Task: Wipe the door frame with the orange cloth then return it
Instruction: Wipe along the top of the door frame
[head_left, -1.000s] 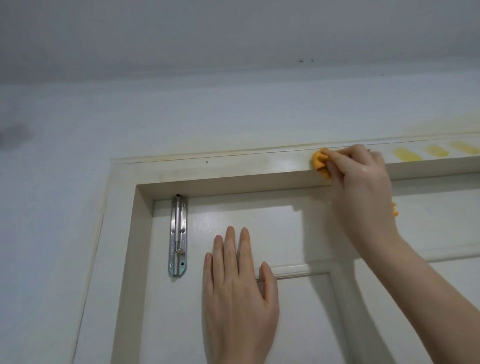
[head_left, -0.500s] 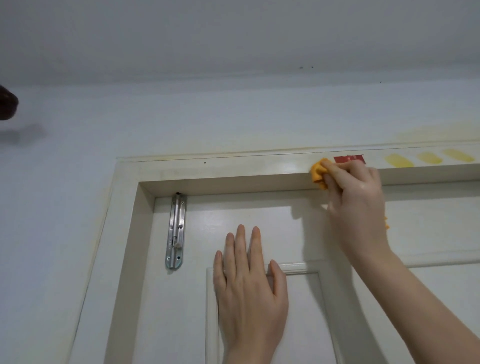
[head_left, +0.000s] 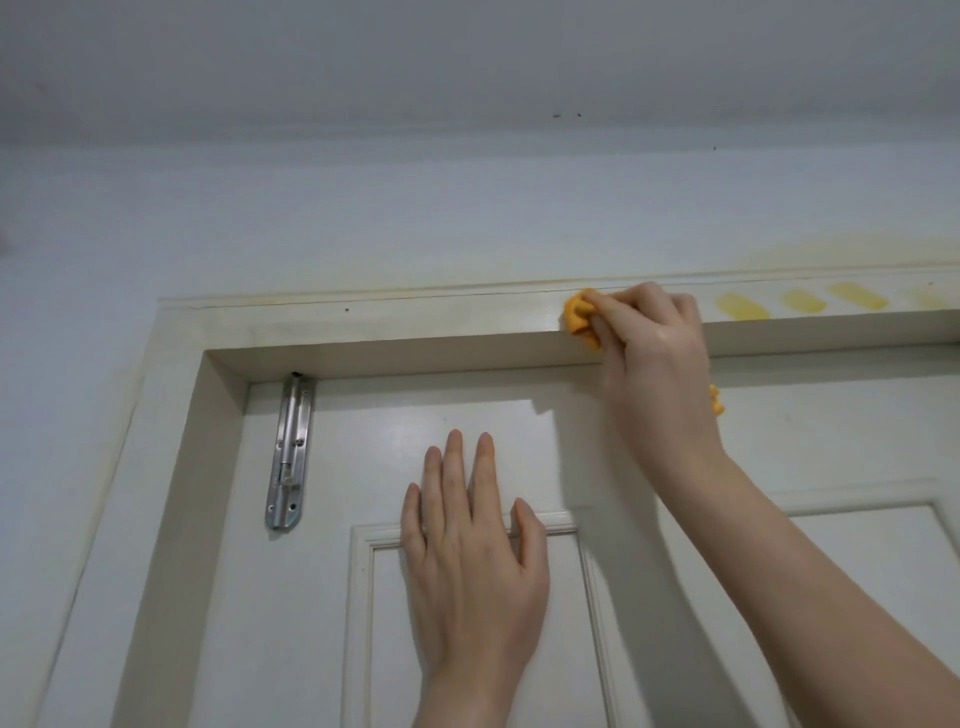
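Your grip, the right hand (head_left: 657, 364), is curled tight around the orange cloth (head_left: 577, 316), which is bunched into a small wad, and it presses the wad against the front face of the top rail of the door frame (head_left: 363, 322). The cloth looks soft, light and not fragile, so it may fold or slip inside your fingers. I think it is best to hold it at the middle of the wad, because one corner sticks out beside your palm. Your left hand (head_left: 478, 561) lies flat, fingers straight, on the door (head_left: 519, 415) under the frame's top rail. Yellow marks (head_left: 743, 306) sit on the frame toward its right end.
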